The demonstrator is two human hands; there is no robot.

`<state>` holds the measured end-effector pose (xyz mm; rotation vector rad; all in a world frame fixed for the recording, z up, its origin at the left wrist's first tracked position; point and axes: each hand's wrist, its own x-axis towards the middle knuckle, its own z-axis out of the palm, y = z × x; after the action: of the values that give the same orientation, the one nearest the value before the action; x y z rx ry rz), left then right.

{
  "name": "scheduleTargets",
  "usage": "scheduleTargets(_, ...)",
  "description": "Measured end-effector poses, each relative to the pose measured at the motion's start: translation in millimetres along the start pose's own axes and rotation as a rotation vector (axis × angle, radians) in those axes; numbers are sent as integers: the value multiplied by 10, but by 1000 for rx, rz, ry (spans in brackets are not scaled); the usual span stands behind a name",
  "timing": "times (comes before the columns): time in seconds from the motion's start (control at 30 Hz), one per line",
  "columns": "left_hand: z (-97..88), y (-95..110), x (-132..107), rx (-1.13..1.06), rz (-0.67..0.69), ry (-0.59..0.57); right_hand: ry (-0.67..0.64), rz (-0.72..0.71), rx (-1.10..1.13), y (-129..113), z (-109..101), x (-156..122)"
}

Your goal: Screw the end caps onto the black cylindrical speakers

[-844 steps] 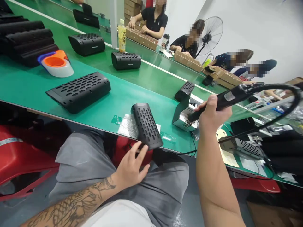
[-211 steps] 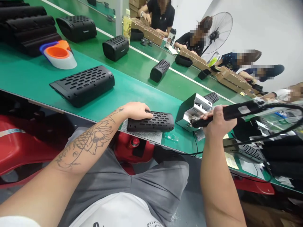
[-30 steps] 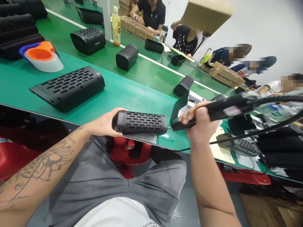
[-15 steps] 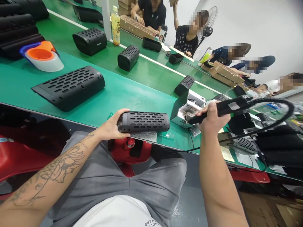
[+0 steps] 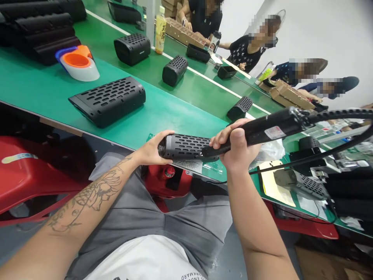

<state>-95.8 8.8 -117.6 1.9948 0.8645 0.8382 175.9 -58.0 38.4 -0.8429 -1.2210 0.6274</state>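
Note:
My left hand [image 5: 151, 149] grips the left end of a black perforated speaker housing [image 5: 183, 146] that lies lengthwise at the near edge of the green bench [image 5: 52, 91]. My right hand [image 5: 236, 149] is closed round a black electric screwdriver [image 5: 268, 128] with a thick cable trailing to the right. The screwdriver's tip rests against the right end of the housing. A clear plastic sheet [image 5: 198, 166] lies under the housing.
A larger black grille shell [image 5: 109, 100] lies to the left, with an orange and white tray [image 5: 78, 66] behind it. More speakers [image 5: 132, 47] stand on the conveyor. Several people sit at cardboard boxes [image 5: 287, 95] opposite. A red stool [image 5: 26, 171] stands left of my knees.
My right hand has brought the screwdriver from the metal box on the right back to the right end of the housing. My view has shifted slightly left.

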Motion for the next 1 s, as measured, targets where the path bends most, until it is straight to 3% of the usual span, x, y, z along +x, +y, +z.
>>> scheduleTargets(0.13, 1, 0, 7, -12, 13, 2, -43, 25, -2, 100, -19, -1)
scheduleTargets(0.63, 2, 12, 18, -12, 0, 9, -317, 107, 21, 126, 16, 13)
scheduleTargets(1.0, -12, 28, 6, 59, -21, 1, -321, 108, 34, 201, -60, -56)
